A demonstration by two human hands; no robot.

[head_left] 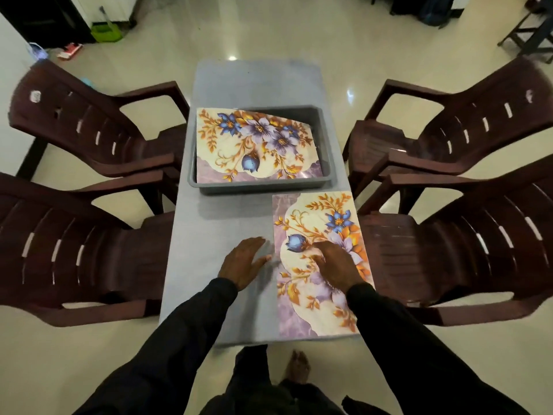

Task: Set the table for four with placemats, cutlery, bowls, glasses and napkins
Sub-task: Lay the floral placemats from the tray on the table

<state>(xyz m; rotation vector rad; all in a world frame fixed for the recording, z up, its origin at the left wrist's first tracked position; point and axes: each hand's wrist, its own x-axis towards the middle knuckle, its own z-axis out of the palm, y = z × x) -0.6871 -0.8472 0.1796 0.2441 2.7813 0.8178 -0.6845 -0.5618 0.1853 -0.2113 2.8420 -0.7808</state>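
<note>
A floral placemat (314, 223) lies flat on the near right part of the grey table (215, 235). My right hand (335, 263) rests palm down on it, fingers spread. My left hand (244, 262) hovers flat over bare table just left of the mat's edge, fingers apart and holding nothing. Another floral placemat (254, 145) lies on top inside a grey plastic tub (263, 185) at the table's middle; whatever is under it is hidden.
Four dark brown plastic chairs flank the narrow table, two on the left (89, 136) and two on the right (463, 139). My bare foot (297, 368) shows below the near table edge. A green object (104, 32) stands on the floor far left.
</note>
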